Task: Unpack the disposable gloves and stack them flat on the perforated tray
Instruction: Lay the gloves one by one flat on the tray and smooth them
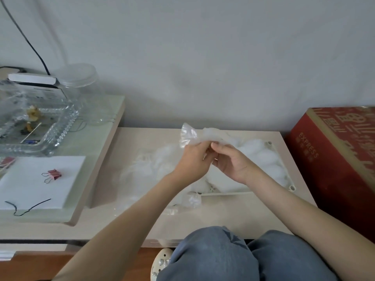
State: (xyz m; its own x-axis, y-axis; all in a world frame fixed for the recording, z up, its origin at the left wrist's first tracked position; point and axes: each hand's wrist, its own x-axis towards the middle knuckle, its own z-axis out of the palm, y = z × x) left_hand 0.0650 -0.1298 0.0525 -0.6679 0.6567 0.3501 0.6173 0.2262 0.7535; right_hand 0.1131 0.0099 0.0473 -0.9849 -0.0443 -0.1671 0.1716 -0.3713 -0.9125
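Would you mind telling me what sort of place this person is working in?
Most likely a room in a home, not a workshop: a low beige table against a plain wall, a cut-glass tray of odds and ends to its left, and a red EXPRESS carton to its right.

Below my fingers (219, 147), crumpled translucent gloves (257, 157) are heaping over the white perforated tray (227, 193); nearer me, bare beige tabletop (223, 216) is lying open. Rightward a red cardboard box (332, 159) is walling the side; leftward a raised glass-topped table (95, 142) is blocking.
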